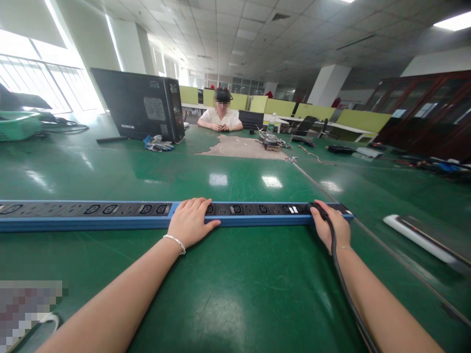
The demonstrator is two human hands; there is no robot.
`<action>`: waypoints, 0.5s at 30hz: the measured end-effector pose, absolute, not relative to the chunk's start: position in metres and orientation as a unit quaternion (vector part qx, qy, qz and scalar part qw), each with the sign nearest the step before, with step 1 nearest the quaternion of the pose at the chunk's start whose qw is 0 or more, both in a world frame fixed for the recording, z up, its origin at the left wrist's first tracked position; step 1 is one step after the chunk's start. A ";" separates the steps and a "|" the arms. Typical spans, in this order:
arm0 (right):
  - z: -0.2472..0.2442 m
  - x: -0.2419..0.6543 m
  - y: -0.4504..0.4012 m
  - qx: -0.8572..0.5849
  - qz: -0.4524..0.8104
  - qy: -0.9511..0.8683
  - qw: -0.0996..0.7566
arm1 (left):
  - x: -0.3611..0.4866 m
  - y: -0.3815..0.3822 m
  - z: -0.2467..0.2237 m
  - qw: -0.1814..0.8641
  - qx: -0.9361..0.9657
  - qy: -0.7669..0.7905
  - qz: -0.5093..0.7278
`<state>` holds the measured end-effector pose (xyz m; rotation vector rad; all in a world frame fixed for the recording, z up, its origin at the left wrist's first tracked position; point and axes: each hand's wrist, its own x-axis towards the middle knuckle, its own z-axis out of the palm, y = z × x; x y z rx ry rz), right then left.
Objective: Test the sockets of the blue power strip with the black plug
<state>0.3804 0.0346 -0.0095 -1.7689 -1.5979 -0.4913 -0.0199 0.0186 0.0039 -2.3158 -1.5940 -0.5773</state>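
A long blue power strip (250, 220) with black sockets lies across the green table, running out of view at the left. My left hand (188, 220) grips it near the middle, fingers over the top and thumb along the near side. At its right end, my right hand (333, 226) is closed around a black plug (315, 208), held against the socket face. How far the plug sits in a socket is hidden by the fingers. Its black cable (340, 274) runs down along my right forearm and off the bottom edge.
A black computer case (143, 105) and gloves (158, 143) are at the back left, near a green basket (18, 126). Across the table (228, 284) sits a person (221, 115). A bottle (272, 123) stands right of them. A white bar-shaped object (415, 238) lies at the right.
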 end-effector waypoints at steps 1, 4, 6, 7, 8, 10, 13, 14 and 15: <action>-0.010 0.381 0.034 -0.676 -0.198 -0.622 0.342 | -0.020 0.019 0.004 0.136 -0.799 -0.550 -0.200; -0.011 0.383 0.033 -0.670 -0.210 -0.632 0.327 | -0.020 0.019 0.003 0.137 -0.797 -0.552 -0.200; -0.012 0.385 0.033 -0.670 -0.213 -0.632 0.324 | -0.020 0.019 0.003 0.137 -0.798 -0.552 -0.200; -0.013 0.386 0.033 -0.671 -0.214 -0.632 0.324 | -0.020 0.019 0.003 0.136 -0.798 -0.551 -0.200; -0.013 0.387 0.033 -0.672 -0.215 -0.630 0.324 | -0.021 0.019 0.003 0.136 -0.799 -0.551 -0.201; -0.014 0.387 0.034 -0.677 -0.212 -0.626 0.325 | -0.021 0.019 0.003 0.135 -0.799 -0.550 -0.201; -0.015 0.385 0.035 -0.686 -0.191 -0.617 0.335 | -0.021 0.019 0.003 0.136 -0.797 -0.553 -0.200; -0.016 0.384 0.035 -0.688 -0.180 -0.612 0.346 | -0.020 0.019 0.003 0.136 -0.797 -0.554 -0.200; -0.016 0.382 0.036 -0.689 -0.169 -0.606 0.359 | -0.020 0.019 0.003 0.135 -0.797 -0.554 -0.200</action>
